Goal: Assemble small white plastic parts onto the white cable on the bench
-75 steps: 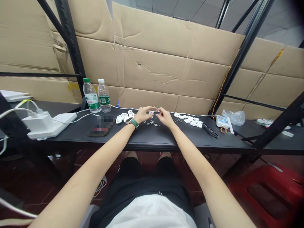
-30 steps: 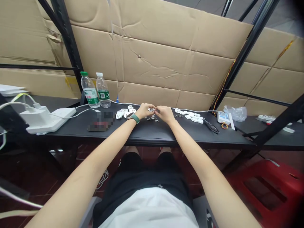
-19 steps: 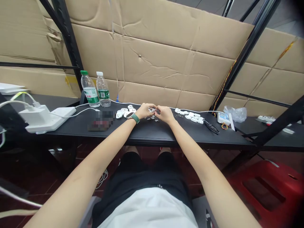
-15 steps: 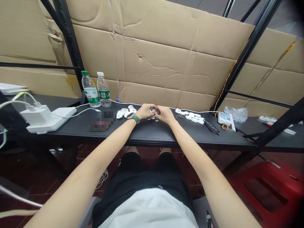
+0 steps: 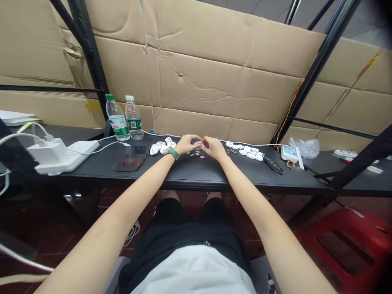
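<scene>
Small white part (image 5: 198, 143) pinched between my left hand (image 5: 187, 144) and right hand (image 5: 214, 148), fingers closed on it. White pieces (image 5: 161, 147) left, more pieces (image 5: 249, 153) right; loose metal bits (image 5: 197, 154) remain.

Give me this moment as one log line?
left hand: pinching small white part | right hand: touching it | white pieces: right

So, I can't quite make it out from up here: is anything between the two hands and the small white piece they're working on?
Nothing visible: the left hand and right hand both pinch the small white piece directly, above the black table.
</scene>
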The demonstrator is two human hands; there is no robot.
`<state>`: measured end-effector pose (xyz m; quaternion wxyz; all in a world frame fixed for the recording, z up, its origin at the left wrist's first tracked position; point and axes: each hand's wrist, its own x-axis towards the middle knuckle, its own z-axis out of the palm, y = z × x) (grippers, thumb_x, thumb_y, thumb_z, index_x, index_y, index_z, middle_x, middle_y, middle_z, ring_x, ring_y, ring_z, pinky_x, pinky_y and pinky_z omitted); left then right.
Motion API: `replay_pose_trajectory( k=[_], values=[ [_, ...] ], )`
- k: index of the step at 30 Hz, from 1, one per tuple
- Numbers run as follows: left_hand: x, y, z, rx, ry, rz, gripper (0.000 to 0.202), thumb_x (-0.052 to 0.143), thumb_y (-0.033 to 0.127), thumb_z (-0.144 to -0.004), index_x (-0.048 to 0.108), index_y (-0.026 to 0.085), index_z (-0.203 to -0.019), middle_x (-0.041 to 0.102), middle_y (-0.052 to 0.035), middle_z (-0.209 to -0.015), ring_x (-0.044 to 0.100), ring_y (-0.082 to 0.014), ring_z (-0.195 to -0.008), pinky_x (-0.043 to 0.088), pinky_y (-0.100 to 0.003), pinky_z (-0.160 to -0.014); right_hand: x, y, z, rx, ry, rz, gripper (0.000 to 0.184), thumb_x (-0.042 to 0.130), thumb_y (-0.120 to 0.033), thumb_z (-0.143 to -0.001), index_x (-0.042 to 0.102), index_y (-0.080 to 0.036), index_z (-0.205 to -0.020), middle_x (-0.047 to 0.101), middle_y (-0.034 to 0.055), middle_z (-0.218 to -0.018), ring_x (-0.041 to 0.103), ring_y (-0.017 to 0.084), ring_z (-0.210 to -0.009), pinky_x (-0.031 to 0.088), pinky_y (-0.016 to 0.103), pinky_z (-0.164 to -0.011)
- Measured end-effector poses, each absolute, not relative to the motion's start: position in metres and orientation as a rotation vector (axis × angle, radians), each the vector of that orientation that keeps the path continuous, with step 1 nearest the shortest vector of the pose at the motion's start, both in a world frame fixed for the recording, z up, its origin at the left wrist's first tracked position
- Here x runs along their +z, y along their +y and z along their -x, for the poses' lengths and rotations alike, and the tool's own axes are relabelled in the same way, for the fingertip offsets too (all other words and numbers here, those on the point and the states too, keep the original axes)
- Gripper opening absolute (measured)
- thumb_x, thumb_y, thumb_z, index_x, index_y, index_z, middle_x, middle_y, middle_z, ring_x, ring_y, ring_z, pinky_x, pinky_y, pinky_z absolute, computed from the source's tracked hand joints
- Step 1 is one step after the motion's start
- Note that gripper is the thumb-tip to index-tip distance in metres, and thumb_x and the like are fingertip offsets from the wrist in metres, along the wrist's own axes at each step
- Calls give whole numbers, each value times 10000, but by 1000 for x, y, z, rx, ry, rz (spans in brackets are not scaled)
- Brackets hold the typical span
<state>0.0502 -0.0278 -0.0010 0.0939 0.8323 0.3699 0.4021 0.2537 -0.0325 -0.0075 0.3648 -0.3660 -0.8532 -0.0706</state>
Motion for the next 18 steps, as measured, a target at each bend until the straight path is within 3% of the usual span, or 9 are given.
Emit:
replay_pose_trajectory(
  k=[5, 10, 18],
  values=[
    [2, -29, -50, 1207, 1156, -2473, 295, 647, 328, -853, 804, 189, -1059, 793, -50, -937, 688, -199, -784, 533, -307, -792, -9, -30, -256, -74, -2159, 869, 85, 578, -244, -919, 657, -211, -928, 735, 54, -902, 641, 189, -778, 444, 282, -741],
    [-2, -21, -44, 1383, 1304, -2400, 246, 651, 235, -844, 781, 193, -1047, 782, -76, -1057, 709, -250, -980, 530, -349, -935, -16, -20, -259, 83, -2157, 841, 68, 616, -221, -878, 675, -203, -906, 734, 28, -851, 653, 166, -750, 467, 270, -746],
    [-3, -21, -26, 1282, 1941, -2267, 217, 632, 214, -865, 746, 213, -1050, 760, -81, -1114, 677, -264, -1090, 505, -345, -978, -23, -11, -265, 112, -2282, 1112, 65, 666, -222, -844, 727, -203, -857, 740, 31, -876, 655, 170, -821, 464, 256, -777]
  ],
)
